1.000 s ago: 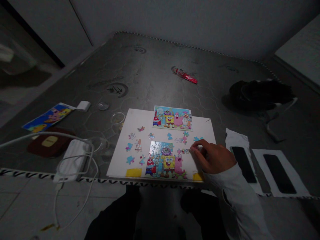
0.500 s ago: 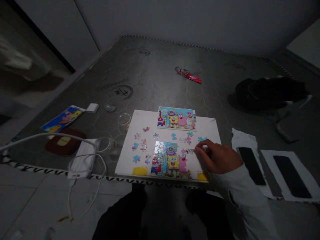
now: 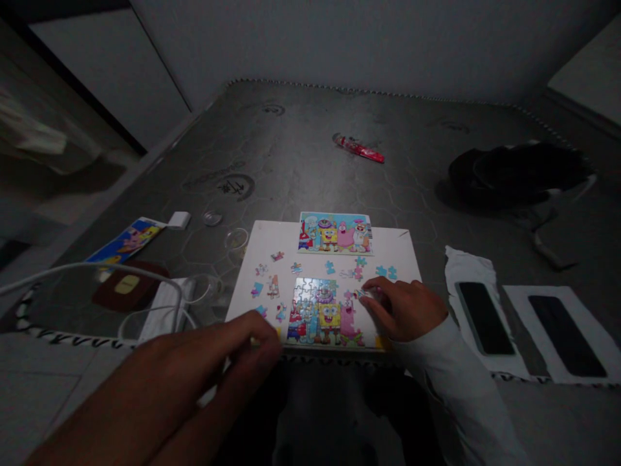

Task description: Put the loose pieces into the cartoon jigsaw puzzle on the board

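A partly built cartoon jigsaw (image 3: 321, 312) lies on a white board (image 3: 407, 249) at the near edge of a grey mattress. My right hand (image 3: 405, 307) rests at the puzzle's right side, fingers pinched on a small puzzle piece (image 3: 362, 294). My left hand (image 3: 242, 349) reaches in from the lower left, its fingers curled together near the board's front left corner; nothing shows in them. Several loose pieces (image 3: 272, 285) lie to the left of and above the puzzle. A reference picture (image 3: 334, 234) sits at the board's far edge.
Two dark phones (image 3: 485, 309) lie on white paper to the right. A white charger with cables (image 3: 167, 298), a brown case (image 3: 123, 288) and a picture card (image 3: 127, 238) are to the left. A red wrapper (image 3: 358, 148) and dark clothing (image 3: 514, 171) lie farther back.
My left arm has come into view from the lower left and reached toward the board's front corner. My right hand has stayed at the puzzle's right edge with the piece.
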`<state>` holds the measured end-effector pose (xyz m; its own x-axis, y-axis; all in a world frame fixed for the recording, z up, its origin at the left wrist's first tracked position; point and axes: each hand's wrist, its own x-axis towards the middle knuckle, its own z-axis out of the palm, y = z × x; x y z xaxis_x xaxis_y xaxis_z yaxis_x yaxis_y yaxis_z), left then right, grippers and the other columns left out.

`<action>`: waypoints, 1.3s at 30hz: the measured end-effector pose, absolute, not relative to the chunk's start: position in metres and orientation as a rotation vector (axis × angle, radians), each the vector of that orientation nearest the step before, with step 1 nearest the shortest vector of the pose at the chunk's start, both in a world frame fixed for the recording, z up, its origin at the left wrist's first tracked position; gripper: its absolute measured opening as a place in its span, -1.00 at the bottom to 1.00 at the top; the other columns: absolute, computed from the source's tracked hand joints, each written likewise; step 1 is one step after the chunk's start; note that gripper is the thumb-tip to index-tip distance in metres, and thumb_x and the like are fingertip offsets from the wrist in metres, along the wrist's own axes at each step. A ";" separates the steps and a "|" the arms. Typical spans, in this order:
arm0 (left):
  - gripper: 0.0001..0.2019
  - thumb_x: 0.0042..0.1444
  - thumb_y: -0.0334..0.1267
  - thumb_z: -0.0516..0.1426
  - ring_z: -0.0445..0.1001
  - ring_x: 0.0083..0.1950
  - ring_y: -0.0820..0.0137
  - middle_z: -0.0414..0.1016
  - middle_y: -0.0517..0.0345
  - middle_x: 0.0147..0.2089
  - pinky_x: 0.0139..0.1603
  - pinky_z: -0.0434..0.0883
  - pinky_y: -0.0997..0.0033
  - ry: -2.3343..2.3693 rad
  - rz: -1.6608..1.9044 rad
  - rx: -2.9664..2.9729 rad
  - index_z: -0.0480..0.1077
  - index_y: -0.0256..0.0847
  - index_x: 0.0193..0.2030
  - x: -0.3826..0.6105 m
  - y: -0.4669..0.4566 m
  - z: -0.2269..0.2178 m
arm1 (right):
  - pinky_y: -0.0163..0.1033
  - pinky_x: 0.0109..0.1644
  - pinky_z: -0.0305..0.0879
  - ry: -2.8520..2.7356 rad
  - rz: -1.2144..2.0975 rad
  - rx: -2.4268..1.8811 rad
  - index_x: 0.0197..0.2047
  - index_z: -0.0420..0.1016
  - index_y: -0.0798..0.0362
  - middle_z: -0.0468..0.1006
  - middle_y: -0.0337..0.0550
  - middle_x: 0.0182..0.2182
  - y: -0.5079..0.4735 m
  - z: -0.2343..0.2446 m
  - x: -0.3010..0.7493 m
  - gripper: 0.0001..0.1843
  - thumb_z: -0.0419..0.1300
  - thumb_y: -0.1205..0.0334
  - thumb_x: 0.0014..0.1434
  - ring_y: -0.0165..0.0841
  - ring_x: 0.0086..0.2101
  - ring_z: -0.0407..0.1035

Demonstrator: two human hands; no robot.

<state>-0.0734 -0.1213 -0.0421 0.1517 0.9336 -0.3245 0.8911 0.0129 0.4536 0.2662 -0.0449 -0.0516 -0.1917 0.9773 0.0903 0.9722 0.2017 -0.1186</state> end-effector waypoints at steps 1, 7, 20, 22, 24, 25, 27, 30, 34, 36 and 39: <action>-0.65 0.31 0.09 -0.08 0.49 -0.17 0.31 0.55 0.24 -0.19 -0.16 0.40 0.37 1.653 -0.044 1.914 0.45 0.06 -0.04 -0.056 -0.094 -0.019 | -0.21 -0.34 0.07 -2.321 0.052 -1.896 -0.13 0.53 -0.11 0.62 -0.25 -0.46 -0.044 -0.053 0.266 -0.77 0.14 0.02 0.24 -0.30 -0.46 0.44; -0.59 0.30 0.07 -0.19 0.54 -0.29 0.15 0.56 0.09 -0.31 -0.40 0.21 0.29 1.936 -0.375 1.995 0.40 0.01 -0.10 0.007 -0.023 0.036 | -0.21 -0.34 0.05 -2.324 0.098 -1.892 -0.17 0.52 -0.08 0.60 -0.27 -0.48 -0.043 -0.055 0.268 -0.79 0.14 0.03 0.25 -0.31 -0.48 0.42; -0.59 0.30 0.06 -0.20 0.55 -0.24 0.12 0.56 0.05 -0.29 -0.33 0.27 0.25 1.888 -0.360 1.962 0.40 -0.02 -0.12 0.000 -0.026 0.028 | -0.23 -0.43 -0.08 -2.296 0.156 -2.038 -0.25 0.45 -0.05 0.53 -0.30 -0.55 -0.044 -0.053 0.270 -0.72 0.11 -0.07 0.25 -0.32 -0.52 0.36; -0.58 0.30 0.07 -0.19 0.55 -0.24 0.11 0.57 0.03 -0.29 -0.34 0.26 0.26 1.893 -0.362 1.959 0.41 -0.02 -0.11 0.000 -0.026 0.028 | -0.23 -0.42 -0.07 -2.310 0.182 -2.028 -0.24 0.45 -0.05 0.53 -0.29 -0.55 -0.043 -0.053 0.271 -0.71 0.09 -0.08 0.26 -0.33 -0.53 0.36; -0.57 0.30 0.07 -0.19 0.55 -0.24 0.11 0.57 0.02 -0.29 -0.36 0.25 0.27 1.903 -0.366 1.963 0.42 -0.03 -0.11 0.000 -0.027 0.028 | -0.23 -0.42 -0.07 -2.322 0.229 -2.008 -0.25 0.44 -0.05 0.52 -0.29 -0.55 -0.042 -0.053 0.272 -0.69 0.07 -0.10 0.26 -0.34 -0.54 0.34; -0.57 0.30 0.07 -0.19 0.55 -0.25 0.12 0.57 0.02 -0.29 -0.37 0.24 0.28 1.903 -0.366 1.964 0.43 -0.03 -0.10 -0.001 -0.027 0.028 | -0.23 -0.42 -0.06 -2.329 0.255 -2.000 -0.25 0.44 -0.05 0.52 -0.30 -0.56 -0.042 -0.054 0.273 -0.68 0.06 -0.10 0.26 -0.34 -0.54 0.34; -0.56 0.30 0.07 -0.18 0.55 -0.26 0.16 0.58 0.01 -0.28 -0.37 0.25 0.30 1.896 -0.360 1.965 0.44 -0.05 -0.10 -0.002 -0.026 0.027 | -0.23 -0.43 -0.07 -2.337 0.278 -2.002 -0.26 0.44 -0.05 0.52 -0.29 -0.55 -0.041 -0.054 0.273 -0.68 0.06 -0.11 0.26 -0.34 -0.55 0.33; -0.56 0.30 0.06 -0.18 0.55 -0.27 0.19 0.58 0.01 -0.26 -0.35 0.27 0.31 1.875 -0.360 1.974 0.43 -0.07 -0.09 -0.003 -0.026 0.026 | -0.23 -0.41 -0.06 -2.343 0.226 -2.019 -0.30 0.45 -0.05 0.54 -0.28 -0.54 -0.041 -0.053 0.271 -0.69 0.08 -0.08 0.27 -0.34 -0.54 0.33; -0.57 0.32 0.05 -0.20 0.56 -0.23 0.14 0.57 0.02 -0.27 -0.33 0.27 0.28 1.867 -0.370 1.971 0.41 -0.05 -0.11 -0.003 -0.027 0.027 | -0.23 -0.39 -0.03 -2.340 0.190 -2.003 -0.28 0.45 -0.06 0.54 -0.28 -0.53 -0.044 -0.052 0.267 -0.69 0.07 -0.10 0.28 -0.33 -0.54 0.33; -0.58 0.32 0.05 -0.20 0.56 -0.23 0.15 0.57 0.04 -0.27 -0.34 0.26 0.29 1.857 -0.361 1.962 0.40 -0.05 -0.11 -0.003 -0.027 0.028 | -0.23 -0.38 0.01 -2.326 0.156 -1.996 -0.21 0.44 -0.06 0.54 -0.28 -0.54 -0.045 -0.051 0.268 -0.67 0.07 -0.13 0.27 -0.32 -0.54 0.35; -0.58 0.32 0.06 -0.20 0.56 -0.25 0.16 0.57 0.05 -0.28 -0.34 0.25 0.29 1.862 -0.371 1.968 0.40 -0.05 -0.12 -0.003 -0.027 0.028 | -0.22 -0.37 0.05 -2.334 0.085 -1.971 -0.11 0.44 -0.08 0.57 -0.26 -0.50 -0.045 -0.052 0.271 -0.67 0.10 -0.12 0.25 -0.31 -0.52 0.38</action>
<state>-0.0029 -0.0274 0.0281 0.0756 0.8864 -0.4567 0.9937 -0.0291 0.1079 0.2706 -0.0450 -0.0517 -0.1656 0.9858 0.0292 0.9810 0.1677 -0.0977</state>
